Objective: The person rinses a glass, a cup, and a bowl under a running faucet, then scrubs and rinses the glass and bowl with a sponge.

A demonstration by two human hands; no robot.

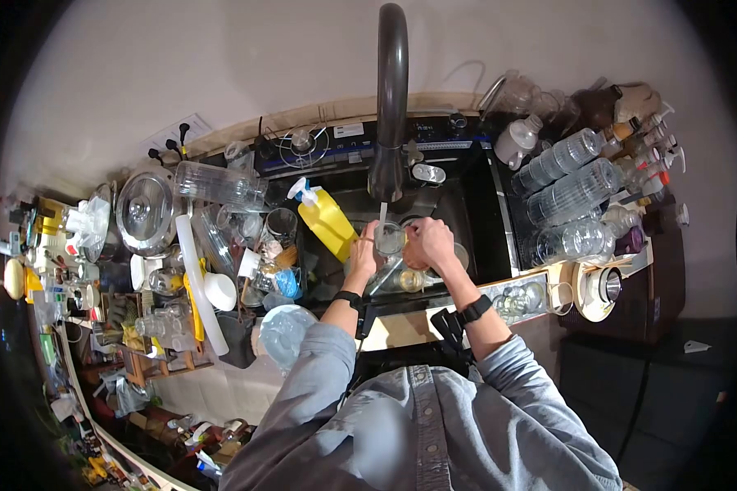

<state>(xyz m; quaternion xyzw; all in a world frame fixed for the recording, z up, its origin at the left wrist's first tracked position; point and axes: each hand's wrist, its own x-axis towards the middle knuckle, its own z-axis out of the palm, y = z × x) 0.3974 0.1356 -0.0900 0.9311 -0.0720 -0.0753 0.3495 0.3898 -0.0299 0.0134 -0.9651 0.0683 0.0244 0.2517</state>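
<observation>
Under the dark faucet (391,90), my left hand (363,258) is closed around the left side of a clear glass jar (390,238). My right hand (432,244) is at the jar's right side, its fingers curled together; whatever they hold is too small to make out. A yellow bottle (326,222) with a white and blue pump leans just left of my left hand. Other glassware, one piece with a yellowish bottom (411,281), lies in the dark sink (483,204) below my hands.
Crowded glassware and a blue item (287,283) stand left of the sink. Several large clear bottles (577,192) lie at the right. A glass lid (146,210) stands at the left, and a plastic bowl (287,335) is beside my left forearm.
</observation>
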